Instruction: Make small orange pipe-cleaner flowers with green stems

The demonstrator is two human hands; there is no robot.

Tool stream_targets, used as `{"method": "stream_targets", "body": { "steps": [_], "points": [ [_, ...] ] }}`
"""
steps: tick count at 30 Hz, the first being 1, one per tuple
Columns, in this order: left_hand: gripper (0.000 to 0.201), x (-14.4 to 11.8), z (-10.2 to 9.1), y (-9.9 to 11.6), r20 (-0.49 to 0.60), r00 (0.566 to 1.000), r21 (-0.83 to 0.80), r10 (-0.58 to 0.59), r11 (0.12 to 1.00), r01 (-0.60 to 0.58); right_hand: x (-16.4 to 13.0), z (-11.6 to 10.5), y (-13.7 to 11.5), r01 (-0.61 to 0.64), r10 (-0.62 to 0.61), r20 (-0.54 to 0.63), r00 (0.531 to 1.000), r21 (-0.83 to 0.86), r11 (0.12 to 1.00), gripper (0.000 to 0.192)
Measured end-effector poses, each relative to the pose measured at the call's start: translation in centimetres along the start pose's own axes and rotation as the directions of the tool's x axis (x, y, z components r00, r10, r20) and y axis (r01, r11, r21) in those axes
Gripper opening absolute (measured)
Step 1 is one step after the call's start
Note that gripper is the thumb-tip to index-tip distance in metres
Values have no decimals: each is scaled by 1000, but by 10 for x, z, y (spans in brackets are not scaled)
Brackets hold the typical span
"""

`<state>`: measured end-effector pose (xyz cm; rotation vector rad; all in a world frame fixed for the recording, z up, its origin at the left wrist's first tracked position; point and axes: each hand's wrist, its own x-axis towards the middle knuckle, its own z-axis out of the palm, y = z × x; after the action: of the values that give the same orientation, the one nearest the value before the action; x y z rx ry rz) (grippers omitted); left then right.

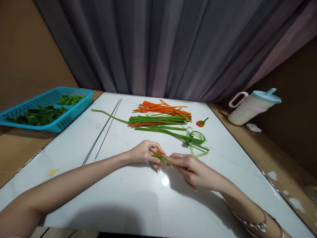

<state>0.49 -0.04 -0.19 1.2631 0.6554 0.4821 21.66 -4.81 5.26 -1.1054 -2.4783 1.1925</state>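
Both hands, left [145,152] and right [189,165], pinch one small orange-and-green flower [159,154]; one finished flower [201,123] lies beyond, and many pipe cleaners [160,119] remain unused.

White marble table [138,205] with pipe cleaners [160,120], thin wires [104,132], green tape [196,143].

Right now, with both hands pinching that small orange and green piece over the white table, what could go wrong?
1. The small orange and green pipe-cleaner piece is held only by fingertips of the left hand and right hand; it could slip.
2. The pale green ribbon loops lie just beyond the right hand and might snag.
3. The thin dark wire rods lie loose near the left forearm and could roll.
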Motion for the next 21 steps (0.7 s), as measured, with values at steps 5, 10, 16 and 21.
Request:
{"method": "stream_targets", "body": {
  "steps": [5,10,16,21],
  "points": [
    [29,2,-4,0,52,998,2,-27,1000,27,-1,3,-1,102,-104,-5,995,-149,984,56],
    [30,3,-8,4,105,994,-86,-22,996,31,-3,3,-8,86,-96,-31,995,-237,968,65],
    [36,2,1,9,95,995,-309,-42,948,70,-4,-2,-5,65,-101,-124,987,-269,961,48],
    [26,1,11,5,51,998,-289,-39,956,52,-5,-2,-2,66,-105,-143,984,-257,964,54]
  ]
}}
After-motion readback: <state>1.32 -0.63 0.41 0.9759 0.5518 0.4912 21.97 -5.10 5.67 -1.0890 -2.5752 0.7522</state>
